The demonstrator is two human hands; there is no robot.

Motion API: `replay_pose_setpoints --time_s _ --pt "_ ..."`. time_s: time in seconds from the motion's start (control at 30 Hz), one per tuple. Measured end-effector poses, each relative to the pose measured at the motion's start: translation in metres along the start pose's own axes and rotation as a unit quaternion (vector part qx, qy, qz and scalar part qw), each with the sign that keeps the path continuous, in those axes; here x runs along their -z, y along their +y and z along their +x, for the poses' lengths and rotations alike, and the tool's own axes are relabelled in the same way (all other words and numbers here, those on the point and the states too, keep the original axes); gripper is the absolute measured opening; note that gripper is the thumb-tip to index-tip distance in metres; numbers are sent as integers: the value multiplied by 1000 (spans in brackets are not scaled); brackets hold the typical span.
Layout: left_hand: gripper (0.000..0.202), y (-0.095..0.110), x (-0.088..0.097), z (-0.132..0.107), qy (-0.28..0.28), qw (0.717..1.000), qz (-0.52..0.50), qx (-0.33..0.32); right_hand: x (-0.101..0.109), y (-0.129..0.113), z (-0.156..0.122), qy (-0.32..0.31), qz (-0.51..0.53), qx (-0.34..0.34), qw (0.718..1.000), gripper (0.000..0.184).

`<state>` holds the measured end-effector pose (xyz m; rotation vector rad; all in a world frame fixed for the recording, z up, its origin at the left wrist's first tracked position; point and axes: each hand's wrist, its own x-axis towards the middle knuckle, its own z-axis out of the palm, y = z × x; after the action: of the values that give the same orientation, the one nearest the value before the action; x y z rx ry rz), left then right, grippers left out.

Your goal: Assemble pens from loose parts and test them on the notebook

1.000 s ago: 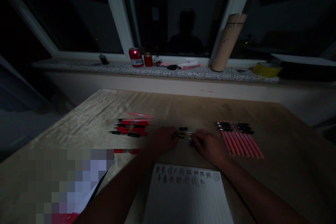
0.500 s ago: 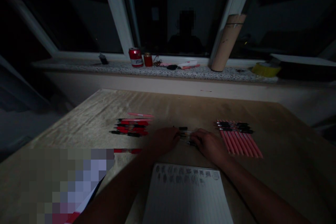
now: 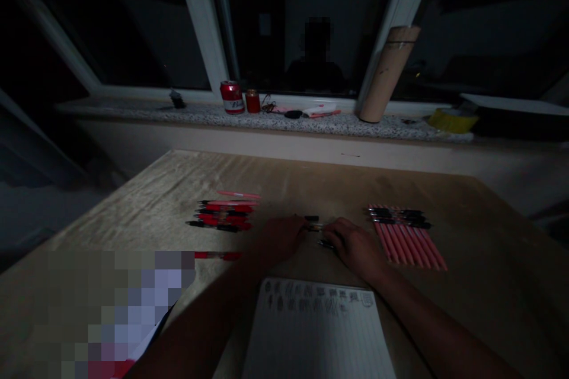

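In dim light my left hand (image 3: 280, 238) and my right hand (image 3: 353, 244) rest close together on the wooden table (image 3: 311, 180), fingers curled around a few clear pens with black caps (image 3: 316, 226) lying between them. Each hand touches the pens; how firmly is too dark to tell. Just in front of my wrists lies a white lined notepad (image 3: 317, 331) with dark scribbles along its top.
A group of red and black pens (image 3: 224, 214) lies to the left, one red pen (image 3: 217, 256) apart. Pink pens (image 3: 406, 237) lie in a row at right. On the windowsill stand a red can (image 3: 232, 97), a cardboard tube (image 3: 386, 74) and yellow tape (image 3: 452, 119).
My two hands have drawn slightly closer together over the clear pens. Everything else lies as before.
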<state>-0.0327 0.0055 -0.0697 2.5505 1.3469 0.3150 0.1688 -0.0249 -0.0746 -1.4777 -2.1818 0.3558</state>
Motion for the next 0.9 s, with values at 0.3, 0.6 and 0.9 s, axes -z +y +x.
replay_pose_setpoints --time_s 0.3,0.6,0.9 --pt "25 9 8 -2 15 999 -4 -33 -1 -2 0 3 15 9 1000 20" --pt "23 14 3 -2 28 998 -21 -49 -3 -4 -2 2 17 21 1000 21" --pt "28 15 7 -3 22 996 -3 -86 -4 -4 -3 4 25 35 999 21"
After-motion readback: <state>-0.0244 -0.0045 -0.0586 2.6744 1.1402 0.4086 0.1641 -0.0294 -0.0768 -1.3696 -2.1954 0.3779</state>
